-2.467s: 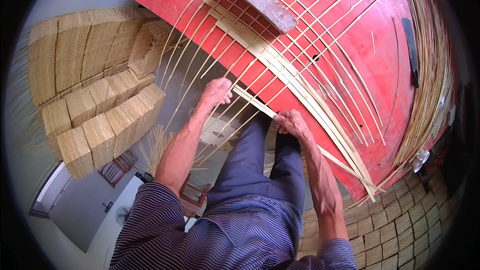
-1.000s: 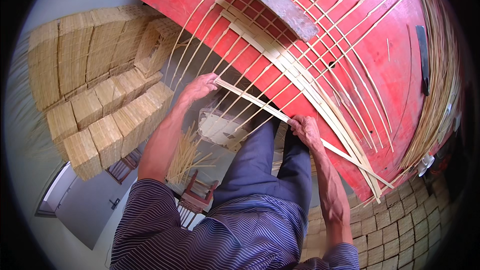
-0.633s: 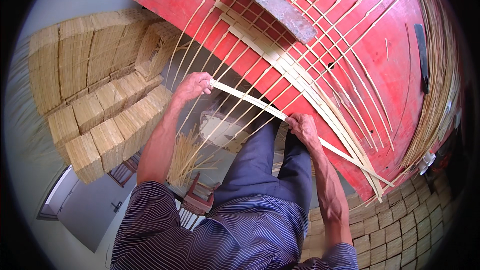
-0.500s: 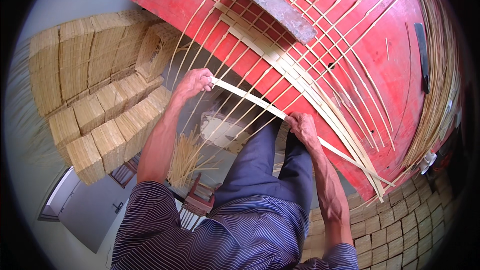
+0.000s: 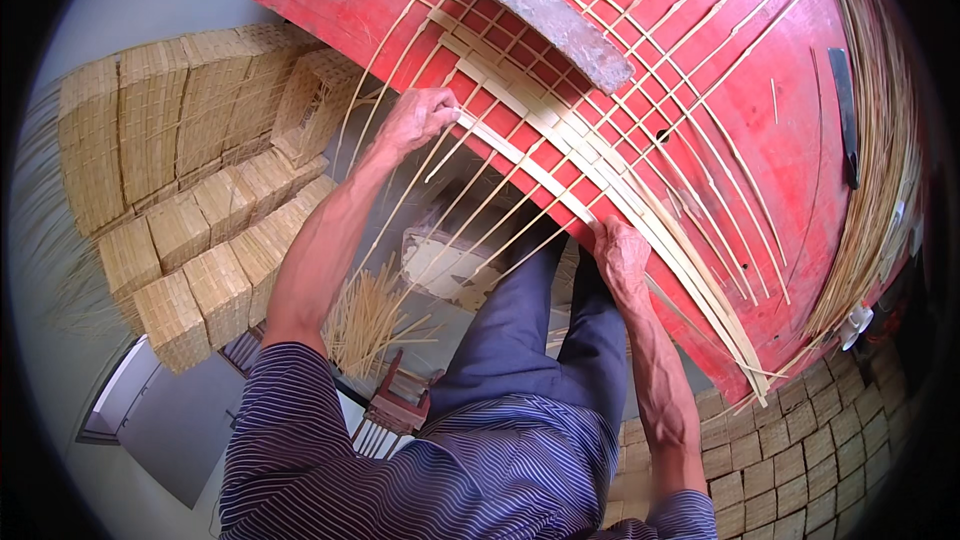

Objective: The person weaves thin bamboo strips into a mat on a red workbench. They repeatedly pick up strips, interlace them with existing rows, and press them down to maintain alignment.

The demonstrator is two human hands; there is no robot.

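Note:
A pale flat bamboo strip (image 5: 516, 156) runs slantwise across several thin upright-lying strips at the near edge of a red board. My left hand (image 5: 418, 120) pinches it at its left end, fingers closed. Further right, my right hand (image 5: 622, 258) grips the same strip, its tail passing on below that hand. Just beyond lies a band of similar flat strips (image 5: 628, 178) woven into an open lattice (image 5: 655, 60) of thin strips. A heavy grey bar (image 5: 545, 20) rests on top of the lattice.
The red board (image 5: 775, 165) carries a dark blade-like tool (image 5: 844, 118) and a bundle of long thin strips (image 5: 885, 130) on its right. Stacked woven blocks (image 5: 150, 130) stand at left, more (image 5: 780, 450) at lower right. Cut strips (image 5: 375, 325) lie near a small wooden chair (image 5: 395, 402).
Both hands have moved up and away from me with the strip, the left one more. The strip now lies closer to the woven band, over the board's near edge.

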